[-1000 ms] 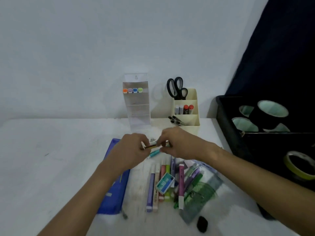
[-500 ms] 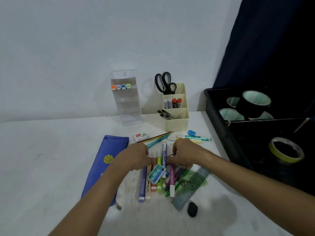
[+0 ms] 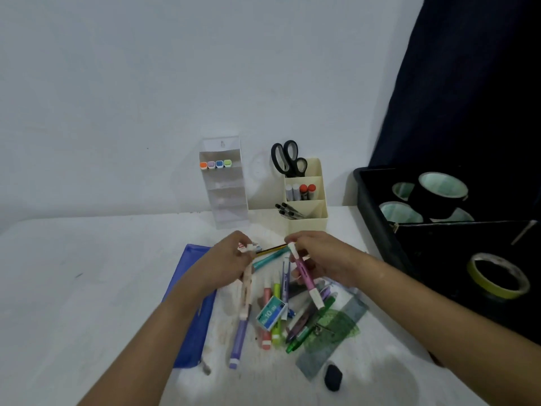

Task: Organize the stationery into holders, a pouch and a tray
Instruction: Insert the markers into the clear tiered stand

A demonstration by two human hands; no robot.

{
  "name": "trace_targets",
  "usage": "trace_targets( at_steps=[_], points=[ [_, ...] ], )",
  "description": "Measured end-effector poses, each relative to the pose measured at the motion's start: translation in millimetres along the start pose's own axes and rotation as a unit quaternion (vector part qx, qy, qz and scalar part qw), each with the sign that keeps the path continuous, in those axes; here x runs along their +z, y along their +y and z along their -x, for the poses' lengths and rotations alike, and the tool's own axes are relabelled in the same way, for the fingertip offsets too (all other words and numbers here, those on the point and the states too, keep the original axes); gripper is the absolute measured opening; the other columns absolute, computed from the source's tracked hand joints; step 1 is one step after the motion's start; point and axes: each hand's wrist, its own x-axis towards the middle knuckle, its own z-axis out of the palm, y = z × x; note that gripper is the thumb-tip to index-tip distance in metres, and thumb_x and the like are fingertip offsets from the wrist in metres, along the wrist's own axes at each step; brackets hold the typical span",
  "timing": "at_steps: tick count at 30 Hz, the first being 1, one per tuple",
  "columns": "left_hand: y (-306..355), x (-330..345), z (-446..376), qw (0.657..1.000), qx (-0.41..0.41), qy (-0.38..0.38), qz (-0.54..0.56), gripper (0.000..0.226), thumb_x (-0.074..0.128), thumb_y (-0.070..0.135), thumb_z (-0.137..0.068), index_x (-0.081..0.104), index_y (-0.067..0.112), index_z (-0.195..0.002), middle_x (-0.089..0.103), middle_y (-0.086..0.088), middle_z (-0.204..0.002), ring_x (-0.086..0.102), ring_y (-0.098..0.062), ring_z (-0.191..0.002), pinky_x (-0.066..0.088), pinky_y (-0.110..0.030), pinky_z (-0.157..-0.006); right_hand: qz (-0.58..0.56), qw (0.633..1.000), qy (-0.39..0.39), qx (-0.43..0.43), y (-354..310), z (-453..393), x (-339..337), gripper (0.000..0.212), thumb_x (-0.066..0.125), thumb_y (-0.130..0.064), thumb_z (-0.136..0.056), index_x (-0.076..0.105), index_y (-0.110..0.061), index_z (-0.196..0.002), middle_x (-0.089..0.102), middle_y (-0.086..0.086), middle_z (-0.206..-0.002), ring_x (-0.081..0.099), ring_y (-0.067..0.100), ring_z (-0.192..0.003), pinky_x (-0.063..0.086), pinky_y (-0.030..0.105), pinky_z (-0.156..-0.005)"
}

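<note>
Head view: right hand point(image 3: 325, 259) grips slim pink marker point(image 3: 306, 273); left hand point(image 3: 231, 262) apparently pinches pale marker point(image 3: 247, 285).

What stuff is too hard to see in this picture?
Head view only:
- Left hand: its fingers cover most of the peach marker it grips, which is blurred.
- Staple box: small print too tiny to read.
- Black tray: cut off by the right edge.
- Clear holder: lower shelves too faint to judge.
</note>
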Motion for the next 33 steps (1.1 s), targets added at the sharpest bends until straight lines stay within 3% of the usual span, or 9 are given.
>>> trace_targets(
  at_steps=[3, 8, 11, 13, 16, 19, 22, 26, 33],
  points=[
    [6.9, -11.8, -2.2, 0.998, 0.024, 0.065, 0.006, 0.021, 0.043, 0.026, -0.1, 0.052, 0.026, -0.12, 0.061, -0.008, -0.085, 0.061, -0.018, -0.049, 0.048, -0.027, -0.047, -0.066, 0.997, -0.027, -0.005, -9.4, -1.2, 6.5, 0.033, 0.043, -0.015, -0.097, 0.052, -0.001, -0.126, 0.053, 0.012, -0.089, 0.054, 0.017, -0.065, 0.054, 0.03, -0.057],
    [24.0, -46.5, -4.9, 0.978, -0.001, 0.112, -0.174, 0.034, 0.06, 0.023, -0.087, 0.041, 0.013, -0.113, 0.057, -0.006, -0.088, 0.052, -0.015, -0.061, 0.038, -0.026, -0.048, 0.067, 0.992, -0.006, -0.108, -40.8, -6.0, 24.2, 0.027, 0.049, -0.019, -0.099, 0.056, -0.011, -0.124, 0.06, 0.005, -0.095, 0.065, 0.018, -0.082, 0.057, 0.032, -0.083],
    [34.4, -67.5, -7.2, 0.968, 0.004, 0.12, -0.222, 0.02, 0.055, 0.017, -0.087, 0.052, 0.012, -0.106, 0.061, -0.007, -0.087, 0.064, -0.019, -0.061, 0.052, -0.029, -0.048, 0.148, 0.965, 0.025, -0.216, -62.6, -12.6, 38.1, 0.027, 0.055, -0.02, -0.096, 0.059, -0.019, -0.123, 0.062, 0.004, -0.099, 0.065, 0.017, -0.09, 0.055, 0.022, -0.076],
    [41.2, -77.1, -6.3, 0.959, 0.014, 0.145, -0.242, 0.021, 0.052, 0.024, -0.093, 0.06, 0.016, -0.11, 0.064, -0.006, -0.083, 0.068, -0.021, -0.06, 0.052, -0.027, -0.046, 0.158, 0.941, 0.065, -0.291, -76.0, -22.9, 46.3, 0.025, 0.06, -0.018, -0.093, 0.063, -0.021, -0.117, 0.062, 0.005, -0.101, 0.063, 0.015, -0.087, 0.054, 0.02, -0.07],
    [47.6, -88.1, -6.3, 0.92, 0.025, 0.201, -0.335, 0.029, 0.049, 0.032, -0.095, 0.06, 0.015, -0.116, 0.067, -0.007, -0.1, 0.065, -0.024, -0.082, 0.048, -0.027, -0.064, 0.158, 0.902, 0.123, -0.382, -91.8, -40.1, 56.8, 0.024, 0.065, -0.014, -0.089, 0.067, -0.017, -0.113, 0.065, -0.001, -0.101, 0.064, 0.013, -0.087, 0.053, 0.017, -0.073],
    [53.9, -96.5, -4.9, 0.927, 0.002, 0.189, -0.324, 0.021, 0.056, 0.027, -0.088, 0.052, 0.009, -0.098, 0.056, -0.001, -0.08, 0.054, -0.018, -0.072, 0.041, -0.024, -0.055, 0.151, 0.865, 0.157, -0.452, -96.5, -49.0, 65.1, 0.025, 0.067, -0.007, -0.086, 0.07, -0.015, -0.109, 0.063, -0.009, -0.096, 0.062, 0.005, -0.077, 0.049, 0.011, -0.07],
    [59.2, -103.6, -6.4, 0.933, -0.001, 0.172, -0.315, 0.019, 0.059, 0.02, -0.083, 0.061, 0.004, -0.094, 0.061, -0.006, -0.082, 0.053, -0.018, -0.07, 0.039, -0.022, -0.052, 0.157, 0.833, 0.179, -0.499, -94.6, -54.7, 67.3, 0.025, 0.068, -0.003, -0.084, 0.07, -0.015, -0.106, 0.06, -0.012, -0.09, 0.063, 0.009, -0.076, 0.05, 0.011, -0.069],
    [53.1, -104.1, -8.1, 0.915, 0.079, 0.255, -0.303, 0.024, 0.058, 0.025, -0.088, 0.065, 0.007, -0.101, 0.068, -0.008, -0.092, 0.059, -0.02, -0.074, 0.046, -0.03, -0.061, 0.171, 0.813, 0.193, -0.522, -89.4, -65.2, 65.7, 0.025, 0.069, -0.002, -0.084, 0.071, -0.013, -0.106, 0.063, -0.005, -0.094, 0.065, 0.014, -0.078, 0.055, 0.02, -0.074],
    [40.1, -100.9, -14.6, 0.885, 0.209, 0.337, -0.243, 0.018, 0.059, 0.034, -0.092, 0.058, 0.017, -0.091, 0.057, 0.0, -0.057, 0.05, -0.016, -0.047, 0.045, -0.03, -0.052, 0.172, 0.787, 0.205, -0.557, -84.2, -75.6, 65.1, 0.024, 0.067, 0.002, -0.084, 0.071, -0.005, -0.107, 0.067, 0.006, -0.1, 0.067, 0.013, -0.083, 0.057, 0.025, -0.077]
  ],
)
